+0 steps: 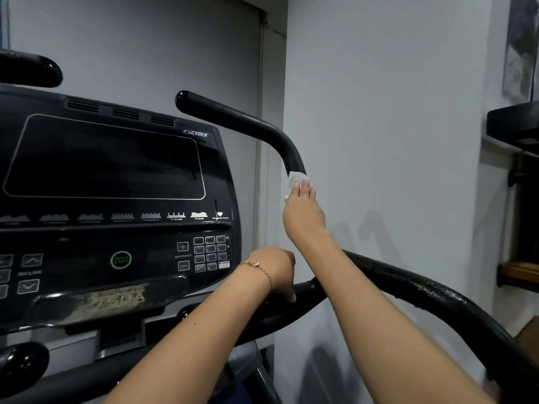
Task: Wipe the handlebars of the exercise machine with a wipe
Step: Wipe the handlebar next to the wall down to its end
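Biggest thing in view is the plain grey wall (393, 112) on the right, with a dark shelf (513, 123) poking in at the far right edge. Left half is taken up by the black Cybex console (87, 243). Its screen (105, 158) is off, there's a green Quick Start button (121, 260) and a small keypad (210, 253) at the lower right of the panel.

The handlebar (242, 121) comes up beside the console's right edge, bends, and points up-left with its rounded end above the console's top corner. Another bar end (32, 68) shows at the top left. Below all that a thick black rail (423, 287) curves from under the console out to the lower right, and its surface looks scuffed and flaky in spots.

Both bare forearms reach in from the bottom. The right hand (303, 214) is up on the straight lower part of the handlebar, just under the bend, fingers (304, 189) wrapped round the bar with the white wipe (294, 179) clamped between them and the bar. The wipe is bunched up, and a bit of it sticks out above and to the left of the fingertips.

The left hand (277, 272) is lower down, curled over the rail near where it meets the console, thumb hooked on the near side. The right forearm passes just in front of it. There's a thin gold bracelet (258, 265) on the left wrist.
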### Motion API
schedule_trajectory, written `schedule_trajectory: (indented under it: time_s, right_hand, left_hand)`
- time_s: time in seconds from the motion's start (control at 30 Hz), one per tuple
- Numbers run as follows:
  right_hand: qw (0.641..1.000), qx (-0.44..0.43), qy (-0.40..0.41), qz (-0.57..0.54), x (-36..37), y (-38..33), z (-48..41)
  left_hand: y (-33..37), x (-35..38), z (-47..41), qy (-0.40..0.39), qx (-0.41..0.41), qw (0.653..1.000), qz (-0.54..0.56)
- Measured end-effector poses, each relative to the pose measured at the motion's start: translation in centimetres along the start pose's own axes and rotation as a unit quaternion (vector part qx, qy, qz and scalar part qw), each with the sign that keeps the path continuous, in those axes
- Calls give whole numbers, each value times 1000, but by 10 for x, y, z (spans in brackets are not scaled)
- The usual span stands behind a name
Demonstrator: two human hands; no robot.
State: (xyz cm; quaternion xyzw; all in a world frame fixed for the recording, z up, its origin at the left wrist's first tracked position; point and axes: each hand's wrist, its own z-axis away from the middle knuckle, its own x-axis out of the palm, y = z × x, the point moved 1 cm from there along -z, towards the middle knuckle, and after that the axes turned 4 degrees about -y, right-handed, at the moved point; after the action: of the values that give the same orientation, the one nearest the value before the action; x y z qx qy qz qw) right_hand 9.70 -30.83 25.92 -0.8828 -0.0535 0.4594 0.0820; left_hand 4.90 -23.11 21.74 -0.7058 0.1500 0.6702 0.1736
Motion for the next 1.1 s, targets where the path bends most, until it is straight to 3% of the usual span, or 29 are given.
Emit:
schedule_trajectory:
  time_s: [0.2, 0.43, 0.57, 0.73, 0.87, 1.1]
  right_hand:
    - [997, -73, 21, 22, -36, 4, -28]
    - [993, -79, -32, 83, -39, 39, -3]
    - [992, 16, -121, 24, -44, 36, 8]
    - [970, 55, -213, 104, -37, 36, 31]
    - [991, 7, -116, 71, -26, 45, 41]
    - [990, -13, -118, 76, -31, 42, 55]
  left_hand:
    - [-2, -1, 1, 4, 10, 1000, -4]
    - [-2, 2, 5, 8, 24, 1000, -12]
    - [-2, 2, 7, 14, 19, 1000, -6]
    - [-1, 5, 9, 23, 12, 999, -19]
    - [0, 4, 9, 18, 10, 1000, -17]
    - [1, 5, 9, 16, 4, 1000, -25]
